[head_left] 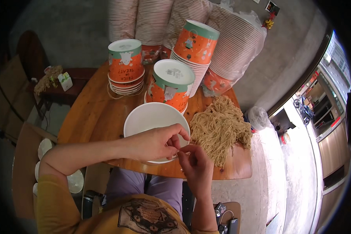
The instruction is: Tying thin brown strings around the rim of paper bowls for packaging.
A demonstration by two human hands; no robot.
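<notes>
A paper bucket with a white inside stands mouth up at the table's near edge. Across its near side reaches my left hand, thumb and fingers bent together over the rim. My right hand meets it just right of the rim, its thumb and forefinger pinched. The fingertips of both hands almost touch around a tiny pale bit, too small to name. To the right of the bucket lies a heap of tan cords. Upside-down orange buckets with green bands stand right behind the white one.
Another short stack of orange buckets sits at the left on the wooden table, with a taller leaning stack further back. Plastic-wrapped bucket stacks line the wall. At the lower left, a cardboard box holds several white-mouthed buckets.
</notes>
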